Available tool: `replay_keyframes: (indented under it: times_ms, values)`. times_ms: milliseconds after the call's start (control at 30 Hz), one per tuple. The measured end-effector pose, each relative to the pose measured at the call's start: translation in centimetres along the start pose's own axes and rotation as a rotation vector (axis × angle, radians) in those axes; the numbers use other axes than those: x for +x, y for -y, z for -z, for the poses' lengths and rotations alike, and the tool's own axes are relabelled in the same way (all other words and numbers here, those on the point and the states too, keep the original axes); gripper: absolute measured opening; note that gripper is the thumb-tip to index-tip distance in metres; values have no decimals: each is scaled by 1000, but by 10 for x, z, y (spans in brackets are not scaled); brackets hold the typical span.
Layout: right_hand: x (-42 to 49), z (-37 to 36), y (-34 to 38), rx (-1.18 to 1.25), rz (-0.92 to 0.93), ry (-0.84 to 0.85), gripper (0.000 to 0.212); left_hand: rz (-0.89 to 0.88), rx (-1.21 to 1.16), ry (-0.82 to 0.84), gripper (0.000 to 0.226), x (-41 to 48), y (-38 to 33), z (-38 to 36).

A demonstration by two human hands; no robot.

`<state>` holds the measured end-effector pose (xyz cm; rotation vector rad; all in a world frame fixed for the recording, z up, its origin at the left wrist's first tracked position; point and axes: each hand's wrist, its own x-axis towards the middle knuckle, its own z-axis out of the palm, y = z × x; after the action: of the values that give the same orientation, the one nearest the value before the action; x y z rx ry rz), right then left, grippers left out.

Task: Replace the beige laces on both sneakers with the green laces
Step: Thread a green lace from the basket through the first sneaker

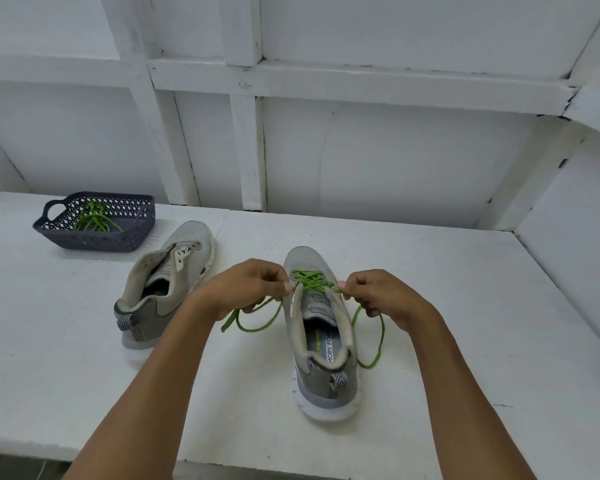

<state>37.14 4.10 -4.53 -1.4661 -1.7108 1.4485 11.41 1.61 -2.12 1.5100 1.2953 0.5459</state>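
A grey sneaker (321, 344) stands toe away from me in the middle of the white table, with a green lace (313, 279) crossed through its front eyelets. My left hand (246, 285) pinches the lace at the shoe's left side, and its loose end trails below. On the shoe's right side my right hand (381, 294) pinches the lace, whose other end loops down to the table. A second grey sneaker (163, 289) lies to the left without any lace. Another green lace (96, 218) sits coiled in a dark basket (132, 233).
The white table (447, 306) runs to a white panelled wall at the back and a side wall on the right. Its front edge lies close to me at the lower left.
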Motion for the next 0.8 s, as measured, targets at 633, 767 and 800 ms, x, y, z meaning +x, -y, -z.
replay_keyframes:
  times_ms: [633,767,800]
  values:
    - [-20,20,-25,158,14,-99,45,97,15,-243,26,9,13,-9]
    - [-20,21,-21,85,-24,-84,30,130,142,-137,23,14,11,-5]
    - [-19,22,-19,56,-25,-91,26,118,172,-123,20,14,11,-5]
